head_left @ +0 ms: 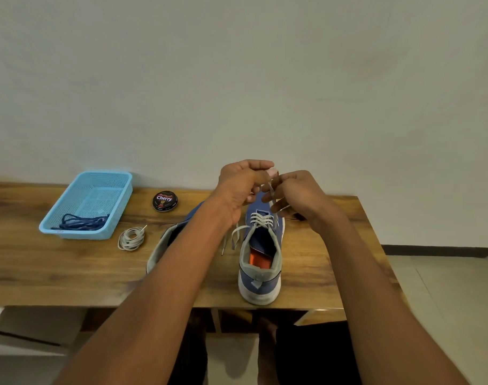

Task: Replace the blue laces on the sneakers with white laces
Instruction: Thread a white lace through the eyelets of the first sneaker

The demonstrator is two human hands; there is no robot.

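Both hands meet above the right sneaker (pixel 260 262) on the counter (pixel 56 268). Left hand (pixel 241 187) and right hand (pixel 298 195) fingers pinch the white lace (pixel 270 190) held up from its eyelets. Blue laces (pixel 81 221) lie in the basket (pixel 115 207), far left.

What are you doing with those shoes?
A person is putting a white lace into the right sneaker on the wooden table. The left hand and right hand both pinch the lace above the shoe; several rows are already crossed. The other sneaker lies partly hidden behind the left arm. The blue laces sit in the blue basket, and a coiled white lace waits beside it.
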